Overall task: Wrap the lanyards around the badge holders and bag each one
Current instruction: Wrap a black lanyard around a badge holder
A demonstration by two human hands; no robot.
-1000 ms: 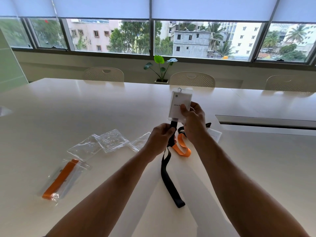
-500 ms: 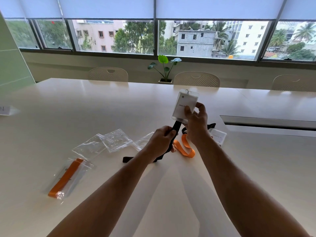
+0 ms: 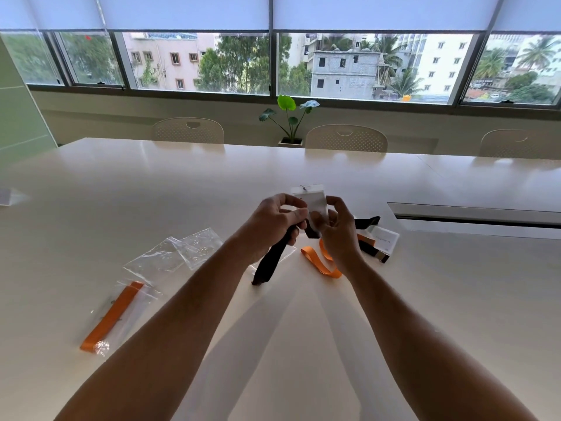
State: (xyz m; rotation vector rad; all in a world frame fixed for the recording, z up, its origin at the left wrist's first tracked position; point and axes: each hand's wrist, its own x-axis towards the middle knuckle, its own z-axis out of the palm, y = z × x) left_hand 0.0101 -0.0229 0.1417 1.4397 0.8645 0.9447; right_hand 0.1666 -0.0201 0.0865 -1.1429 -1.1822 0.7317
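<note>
While we look down through the head camera, our right hand (image 3: 335, 230) pinches the clear plastic badge holder with its white card (image 3: 314, 205) by its lower part and holds it upright above the pale glossy table (image 3: 121, 189). Our left hand (image 3: 273, 221) curls round the flat black woven lanyard (image 3: 270, 259), which passes behind the holder's lower edge; its loose end hangs down toward the table. We judge the holder light and fairly stiff but slick, so a pinch across its faces suits it best. The strap looks soft and limp, with no spring of its own; we should grip it close to the holder and keep it taut, or the turns will slacken. An orange ribbon lanyard (image 3: 321, 262) lies just under our right wrist, beside a second badge holder on a black strap (image 3: 384, 238). Crinkly clear plastic bags (image 3: 182, 253) lie to the left, near one bagged orange lanyard (image 3: 112, 317).
</note>
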